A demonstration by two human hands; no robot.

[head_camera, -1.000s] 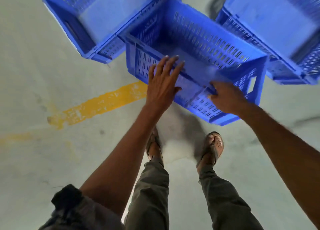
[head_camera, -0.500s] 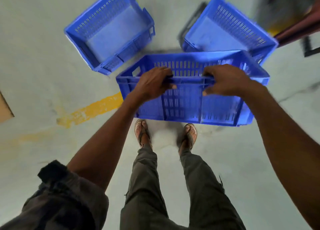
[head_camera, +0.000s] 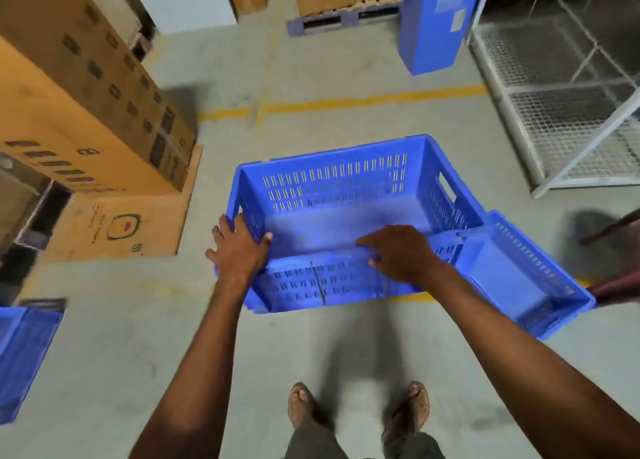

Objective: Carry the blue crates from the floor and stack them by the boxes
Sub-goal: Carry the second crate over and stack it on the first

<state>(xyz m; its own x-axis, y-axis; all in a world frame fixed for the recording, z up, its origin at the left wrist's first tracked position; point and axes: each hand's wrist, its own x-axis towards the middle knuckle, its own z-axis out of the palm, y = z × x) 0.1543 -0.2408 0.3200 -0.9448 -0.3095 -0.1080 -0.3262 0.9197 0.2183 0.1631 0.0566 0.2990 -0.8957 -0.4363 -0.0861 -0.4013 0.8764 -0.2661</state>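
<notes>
Blue slotted crate (head_camera: 346, 223) at frame centre, held up off the concrete floor (head_camera: 114, 348), open top facing camera, empty. Left hand (head_camera: 239, 251) clenched on near-left corner of the rim, thumb inside, fingers wrapped outside. Right hand (head_camera: 398, 254) clamped over near long rim, right of middle, fingers curled over the edge. Both arms reaching in from bottom of frame. Second blue crate (head_camera: 530, 275) on floor at right, partly hidden behind the held one, empty. Third blue crate (head_camera: 24, 354) cut off at left edge, lower left. Stacked cardboard boxes (head_camera: 86, 112) at upper left, well apart from held crate. Yellow floor line (head_camera: 374, 100) across upper middle. Blue pallet (head_camera: 332, 20) with cartons at top centre, tall blue carton (head_camera: 436, 22) standing at upper right. White wire-mesh cage (head_camera: 568, 88) along right edge. Sandalled feet (head_camera: 360, 406) at bottom centre, beneath the crate's shadow. Motion blur at edges.
</notes>
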